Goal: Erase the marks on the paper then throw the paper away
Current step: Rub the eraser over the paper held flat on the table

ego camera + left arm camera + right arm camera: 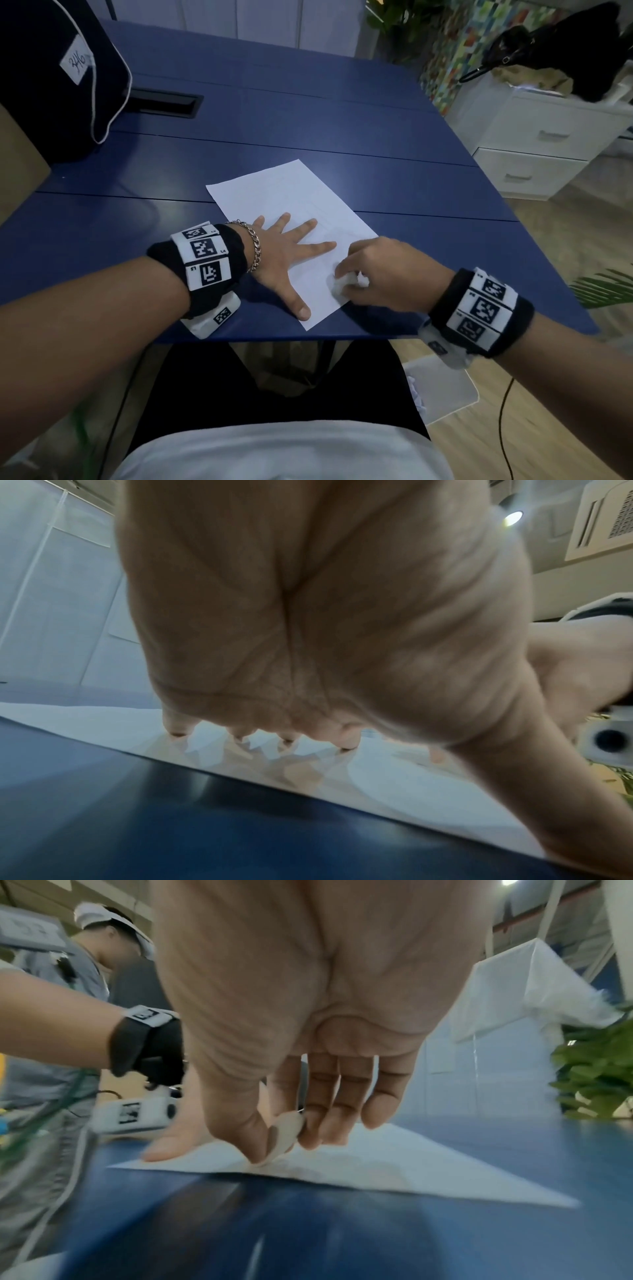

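A white sheet of paper [287,192] lies slanted on the blue table [342,113], near the front edge. Only faint lines show on it. My left hand [284,251] lies flat on the sheet's left half, fingers spread straight and fingertips [178,730] pressing down. My right hand [373,267] sits at the sheet's near right side and pinches a small white eraser [342,286] between thumb and fingers. In the right wrist view the eraser [286,1134] touches the paper [377,1167] close to its edge.
A dark bag [51,75] stands at the table's back left, beside a black cable slot [164,102]. White drawers [534,144] stand to the right. A pale bin [445,387] sits on the floor below my right wrist. Another person [65,988] stands to the left.
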